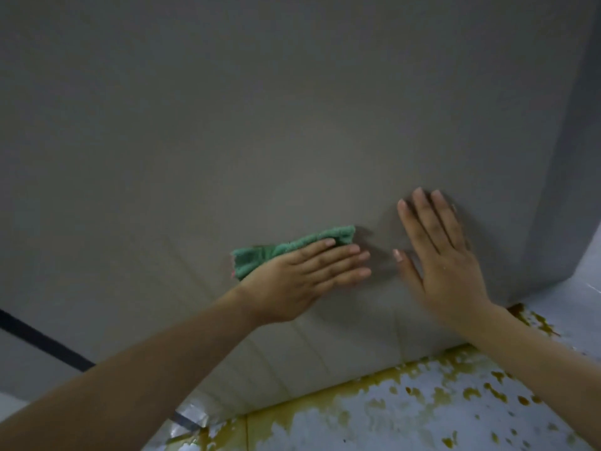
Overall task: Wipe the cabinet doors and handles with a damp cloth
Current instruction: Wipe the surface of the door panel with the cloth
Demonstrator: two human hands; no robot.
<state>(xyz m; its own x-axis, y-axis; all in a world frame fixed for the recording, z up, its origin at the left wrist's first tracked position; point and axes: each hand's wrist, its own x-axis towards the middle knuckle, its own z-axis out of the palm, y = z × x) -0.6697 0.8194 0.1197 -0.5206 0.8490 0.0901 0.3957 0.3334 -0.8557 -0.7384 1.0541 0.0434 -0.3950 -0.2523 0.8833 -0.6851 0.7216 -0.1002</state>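
Cloth (pixel 286 250) lies low on the grey cabinet door (pixel 292 125) under the flat, straight-fingered left hand (pixel 305 271); press evenly in overlapping strokes while the open right hand (pixel 445 255) braces the panel beside it.

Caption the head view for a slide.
Left hand presses green cloth on grey cabinet door; right hand braces flat.
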